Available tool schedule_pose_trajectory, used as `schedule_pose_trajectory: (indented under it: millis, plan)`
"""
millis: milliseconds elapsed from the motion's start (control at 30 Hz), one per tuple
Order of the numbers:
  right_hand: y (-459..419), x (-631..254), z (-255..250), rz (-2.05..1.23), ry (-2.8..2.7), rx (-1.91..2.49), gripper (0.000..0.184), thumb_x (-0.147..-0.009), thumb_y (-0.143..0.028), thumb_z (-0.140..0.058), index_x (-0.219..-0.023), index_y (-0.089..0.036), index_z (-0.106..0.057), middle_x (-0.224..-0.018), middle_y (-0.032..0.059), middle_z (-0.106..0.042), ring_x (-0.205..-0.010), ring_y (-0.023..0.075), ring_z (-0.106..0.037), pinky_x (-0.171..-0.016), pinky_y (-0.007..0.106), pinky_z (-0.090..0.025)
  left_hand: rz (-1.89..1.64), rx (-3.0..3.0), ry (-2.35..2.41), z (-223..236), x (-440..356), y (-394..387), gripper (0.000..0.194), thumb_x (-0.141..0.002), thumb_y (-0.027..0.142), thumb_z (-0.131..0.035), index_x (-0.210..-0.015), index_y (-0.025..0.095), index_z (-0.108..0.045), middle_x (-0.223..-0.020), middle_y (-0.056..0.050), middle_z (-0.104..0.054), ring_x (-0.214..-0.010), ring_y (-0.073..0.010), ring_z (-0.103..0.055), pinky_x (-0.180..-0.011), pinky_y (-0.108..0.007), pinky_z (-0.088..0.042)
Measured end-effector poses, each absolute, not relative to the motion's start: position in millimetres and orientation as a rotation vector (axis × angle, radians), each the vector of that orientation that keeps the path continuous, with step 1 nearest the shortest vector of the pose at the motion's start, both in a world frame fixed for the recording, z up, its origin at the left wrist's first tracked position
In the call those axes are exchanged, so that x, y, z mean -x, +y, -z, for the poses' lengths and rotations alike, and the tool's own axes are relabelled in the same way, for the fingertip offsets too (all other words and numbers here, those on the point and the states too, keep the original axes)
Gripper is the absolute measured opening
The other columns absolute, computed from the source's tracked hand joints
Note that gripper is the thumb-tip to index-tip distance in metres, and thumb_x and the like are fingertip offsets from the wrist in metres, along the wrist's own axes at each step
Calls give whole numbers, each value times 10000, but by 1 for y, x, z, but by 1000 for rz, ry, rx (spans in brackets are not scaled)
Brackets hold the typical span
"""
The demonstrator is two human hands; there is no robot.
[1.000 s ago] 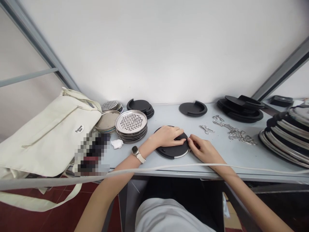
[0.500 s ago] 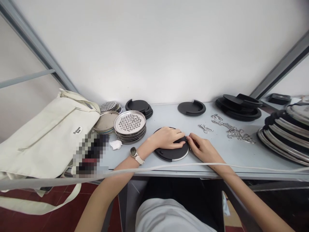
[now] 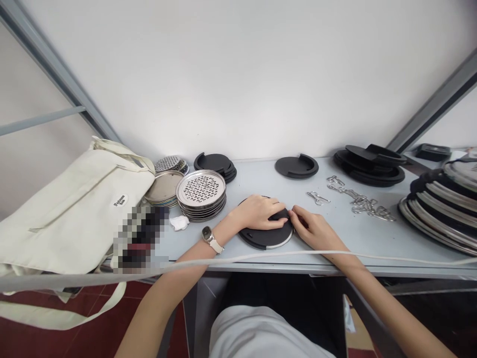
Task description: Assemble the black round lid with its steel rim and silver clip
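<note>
A round black disc with a silver rim (image 3: 266,236) lies flat on the grey table (image 3: 335,238) in front of me. My left hand (image 3: 257,211), with a watch on its wrist, rests flat on top of the disc, fingers pressed down on it. At the disc's right edge my right hand (image 3: 313,227) has its fingertips pinched together against the rim. What they pinch is too small to see.
A stack of perforated steel discs (image 3: 201,193) and plain ones (image 3: 164,188) stands left, beside a cream tote bag (image 3: 74,209). Black discs (image 3: 297,166) and a pile of them (image 3: 372,166) lie at the back, metal clips (image 3: 357,201) to the right, stacked rimmed discs (image 3: 439,209) far right. A white cable (image 3: 261,258) crosses the front edge.
Almost nothing differs: both hands stay at the black disc, with only a slight shift of the camera view.
</note>
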State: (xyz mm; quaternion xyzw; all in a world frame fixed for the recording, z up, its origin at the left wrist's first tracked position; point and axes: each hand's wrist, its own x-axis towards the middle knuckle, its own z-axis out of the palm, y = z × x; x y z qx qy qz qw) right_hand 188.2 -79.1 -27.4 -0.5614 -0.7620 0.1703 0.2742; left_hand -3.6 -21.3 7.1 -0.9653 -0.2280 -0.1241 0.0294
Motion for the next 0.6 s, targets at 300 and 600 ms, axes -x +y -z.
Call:
schedule_pose_trajectory:
  millis: [300,600]
  plan:
    - [-80,-188,27,-473,-2051,1525,282,-930,-378,-350,-688,-233,-355,-524,-57,-403,-470,115,-407,-507,237,-294,390,2974,-713,-7,3,-21,295,-919,445,-431,-854,180,-544,-828,-22,-646,-714,-169,-608,-582,-275,-364]
    - [-79,-188,27,-462,-2059,1508,278,-925,-370,-355,-684,-232,-351,-522,-56,-406,-462,111,-397,-505,236,-296,367,3008,-695,-8,4,-20,280,-922,435,-429,-857,184,-536,-848,-26,-644,-724,-164,-607,-595,-268,-364]
